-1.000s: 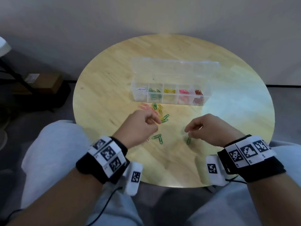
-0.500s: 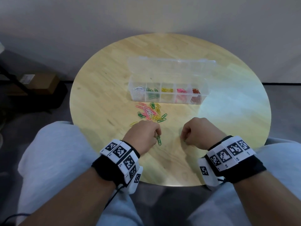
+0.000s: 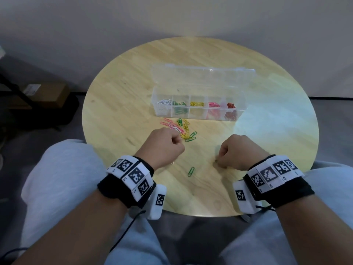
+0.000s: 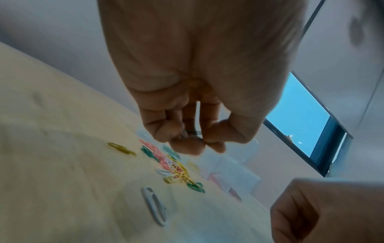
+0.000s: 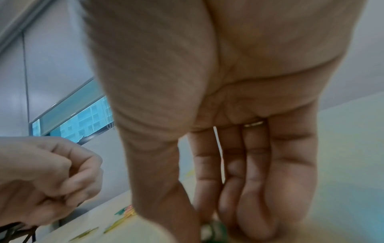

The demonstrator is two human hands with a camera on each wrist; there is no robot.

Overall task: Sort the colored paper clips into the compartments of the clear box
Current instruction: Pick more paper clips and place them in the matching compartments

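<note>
The clear box (image 3: 198, 116) stands open mid-table, its compartments holding white, green, yellow, pink and red clips from left to right. A mixed pile of clips (image 3: 181, 129) lies just in front of it. My left hand (image 3: 179, 140) hovers at the pile's near edge, thumb and fingers pinching a green clip (image 4: 193, 133). My right hand (image 3: 217, 161) is curled with its fingertips down on the table, pinching a green clip (image 5: 215, 229) that is mostly hidden. One more green clip (image 3: 191, 171) lies between the hands.
The round wooden table (image 3: 267, 131) ends close to my knees. A single white clip (image 4: 154, 206) and a yellow one (image 4: 121, 148) lie on the wood under and left of my left hand. The box lid (image 3: 202, 77) stands open behind.
My left hand dipped to the two green clips near the front, took one and rose back toward the pile. My right hand curled tighter over its green clip and drew nearer to me.
</note>
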